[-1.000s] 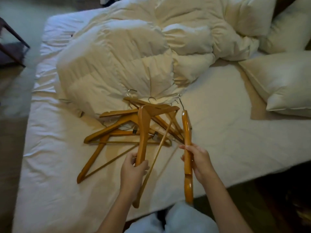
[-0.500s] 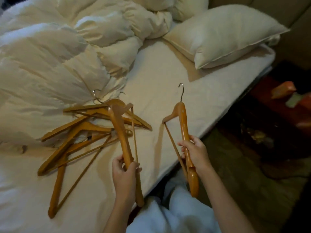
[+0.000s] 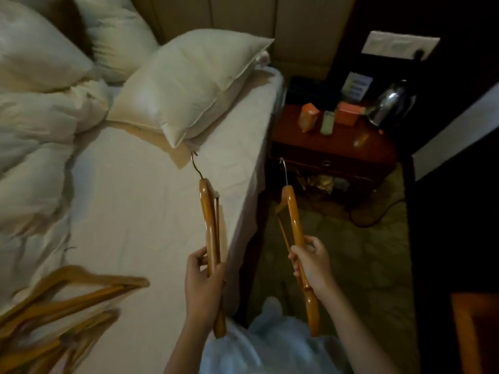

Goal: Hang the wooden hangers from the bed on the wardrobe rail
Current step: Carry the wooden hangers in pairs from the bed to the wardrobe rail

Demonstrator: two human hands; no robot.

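Hangers — left hand [image 3: 204, 282] clasps one [image 3: 209, 222], right hand [image 3: 310, 263] another [image 3: 293, 211] — beside bed [image 3: 151, 201]

Legible text: none | blue-and-white card [image 3: 356, 86] at back of nightstand surface [image 3: 334, 147]: printed lines blurred, unreadable | orange boxes [image 3: 308, 116] there: markings too small to make out

The person is wearing pale blue, softly creased clothing [image 3: 272, 346], showing beside the bed [image 3: 162, 211] at its near edge. Both forearms are showing bare, with no sleeves reaching them. The left hand [image 3: 202, 282] and right hand [image 3: 313, 263] are wearing nothing.
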